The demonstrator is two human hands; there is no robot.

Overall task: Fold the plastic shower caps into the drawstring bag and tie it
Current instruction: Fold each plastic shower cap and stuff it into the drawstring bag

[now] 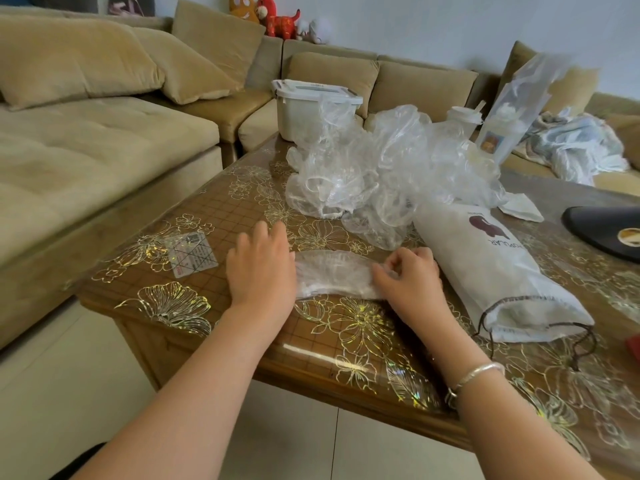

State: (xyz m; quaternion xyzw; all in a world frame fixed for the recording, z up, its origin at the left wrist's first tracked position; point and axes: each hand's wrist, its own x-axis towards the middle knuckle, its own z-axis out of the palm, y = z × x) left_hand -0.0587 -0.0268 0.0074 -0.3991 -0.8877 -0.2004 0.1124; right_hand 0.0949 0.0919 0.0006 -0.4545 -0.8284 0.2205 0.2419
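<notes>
Left hand (261, 268): flat, fingers straight, pressing cap's left end.
Right hand (408, 271): curled, pinching right end.
Shower cap (334, 273): on table (221, 202), between hands; probably light, limp, slippery; best gripped at elastic hem.
Drawstring bag (495, 268): just right, mouth open.

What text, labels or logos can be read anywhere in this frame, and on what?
"POPULAR": partly readable, upside down on the white drawstring bag, under a dark red logo; the small line above the logo is unreadable.
Card under the table cover: print too small.
Label on the clear standing bag: blurred.
White lidded bin: lid marking illegible.
</notes>
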